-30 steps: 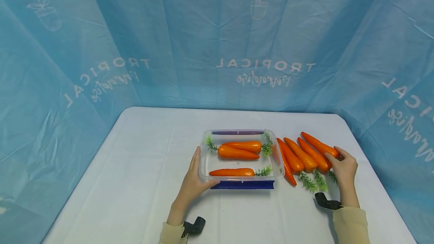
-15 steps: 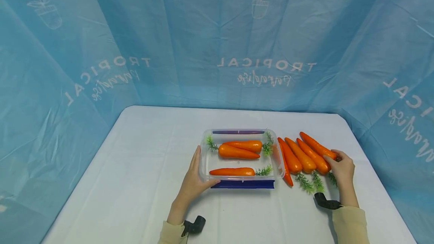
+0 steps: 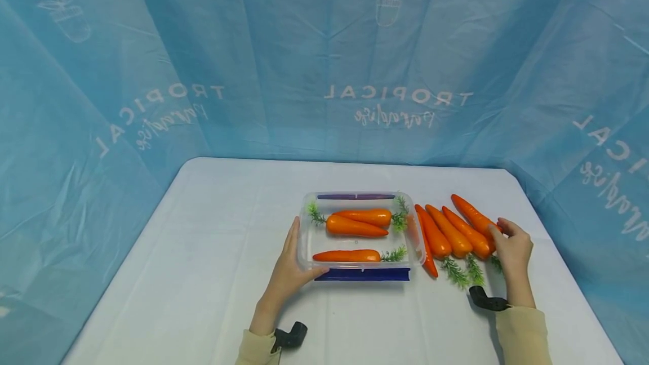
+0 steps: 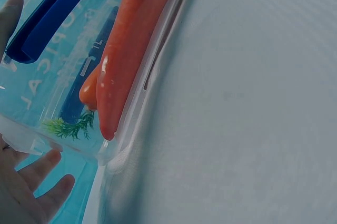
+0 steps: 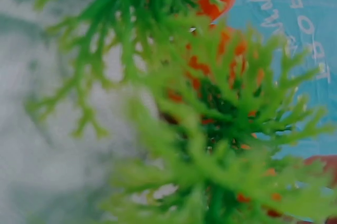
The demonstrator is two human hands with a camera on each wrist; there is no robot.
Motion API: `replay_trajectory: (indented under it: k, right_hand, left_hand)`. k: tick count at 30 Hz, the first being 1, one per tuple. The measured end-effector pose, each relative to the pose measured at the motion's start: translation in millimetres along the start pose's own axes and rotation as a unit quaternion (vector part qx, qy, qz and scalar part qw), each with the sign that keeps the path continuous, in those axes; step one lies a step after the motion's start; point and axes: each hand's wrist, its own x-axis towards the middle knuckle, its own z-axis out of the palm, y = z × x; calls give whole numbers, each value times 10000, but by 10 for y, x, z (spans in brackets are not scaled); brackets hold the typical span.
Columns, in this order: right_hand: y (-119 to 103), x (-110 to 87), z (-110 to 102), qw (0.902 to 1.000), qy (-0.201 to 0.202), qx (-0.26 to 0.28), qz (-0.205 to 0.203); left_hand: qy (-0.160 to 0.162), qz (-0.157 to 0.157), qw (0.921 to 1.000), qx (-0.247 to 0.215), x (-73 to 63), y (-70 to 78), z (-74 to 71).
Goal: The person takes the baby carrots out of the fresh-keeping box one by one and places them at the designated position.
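Observation:
My left hand touches the left front corner of a clear plastic container, with its thumb at the front rim beside a blue clip. In the left wrist view its fingers are straight and spread against the wall. Three orange carrots with feathery green tops lie inside, one carrot along the front. On the right, my right hand pinches the thick end of the rightmost carrot; its leaves are hidden by the hand. Green leaves fill the right wrist view and hide the fingers.
Several more carrots lie side by side between container and right hand, leaves toward me. One carrot touches or nearly touches the container's right wall. A white cloth covers the table; a blue printed curtain surrounds it.
The right hand first shifted slightly left, nudging the row of carrots. Now the rightmost carrot has moved slightly away from its neighbour, its tip farther up and right. The left hand and container stay put.

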Motion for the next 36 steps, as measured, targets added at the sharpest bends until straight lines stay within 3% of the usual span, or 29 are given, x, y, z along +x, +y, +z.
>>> replay_trajectory:
  k: [6, 14, 26, 36]
  right_hand:
    - [-49, -15, -10, 9998, 178, 79, 10]
    - [-391, -91, 19, 9979, 325, 365, -422]
    - [-767, -296, 165, 9922, -516, 659, -923]
    - [-1044, -521, 353, 9770, -1277, 742, -1537]
  left_hand:
    - [-1, 15, 10000, 4, -10, -2, -2]
    - [7, 30, 10000, -15, -5, -1, -15]
    - [41, 70, 10000, -3, -5, 5, 5]
    - [39, 105, 9999, 13, -1, 4, 3]
